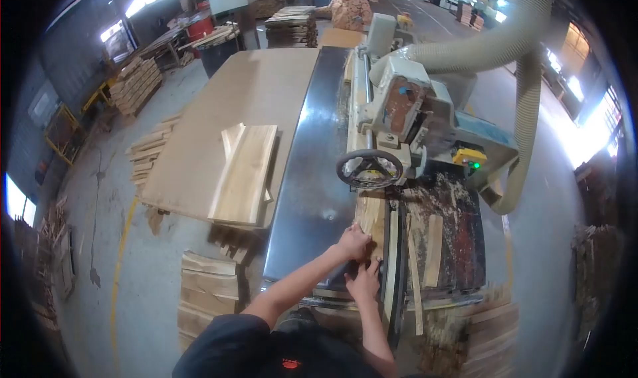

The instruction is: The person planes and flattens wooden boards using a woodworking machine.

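Observation:
A wooden board (373, 213) lies lengthwise on the machine's bed, its far end running beneath the sawing machine (399, 105). My left hand (355, 241) is closed over the left side of this board, fingers curled. Just behind it, my right hand (363, 282) rests at the board's near end with thumb and fingers spread apart. Part of the right fingers is hidden against the wood. A black handwheel (369, 169) stands in front of the machine, beyond both hands. To the left of the hands stretches the shiny metal table (309, 225).
Planks (246, 172) lie on a brown side table (193, 159). Wood strips (434, 250) and sawdust cover the bed at right. A ribbed hose (478, 52) arches overhead. Stacked boards (207, 291) stand at lower left. A person (349, 9) stands beyond the machine.

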Action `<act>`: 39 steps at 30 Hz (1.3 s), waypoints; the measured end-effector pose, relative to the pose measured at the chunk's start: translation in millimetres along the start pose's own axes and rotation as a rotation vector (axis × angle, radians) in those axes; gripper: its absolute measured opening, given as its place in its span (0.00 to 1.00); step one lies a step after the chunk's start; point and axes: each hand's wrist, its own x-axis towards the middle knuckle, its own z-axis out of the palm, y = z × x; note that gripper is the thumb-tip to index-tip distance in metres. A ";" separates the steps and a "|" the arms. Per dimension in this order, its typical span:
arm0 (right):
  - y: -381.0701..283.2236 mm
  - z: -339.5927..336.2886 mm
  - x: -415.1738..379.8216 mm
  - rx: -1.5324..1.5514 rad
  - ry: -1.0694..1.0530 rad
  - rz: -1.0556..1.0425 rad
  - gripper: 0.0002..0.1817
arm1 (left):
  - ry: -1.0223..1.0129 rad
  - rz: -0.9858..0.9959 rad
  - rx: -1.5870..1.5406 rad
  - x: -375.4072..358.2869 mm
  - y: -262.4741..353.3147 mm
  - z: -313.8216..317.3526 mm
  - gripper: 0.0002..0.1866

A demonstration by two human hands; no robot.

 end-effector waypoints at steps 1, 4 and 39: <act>-1.6 -3.7 3.6 -0.007 0.009 -0.025 0.44 | 0.126 0.031 -0.004 -6.0 -11.3 13.8 0.37; -5.7 3.1 23.4 -0.052 0.008 -0.008 0.49 | 0.344 0.125 -0.200 -39.4 -41.7 27.0 0.42; 6.2 42.8 106.8 0.175 0.468 -0.265 0.20 | 0.674 -0.028 -0.209 -73.1 -48.1 40.6 0.26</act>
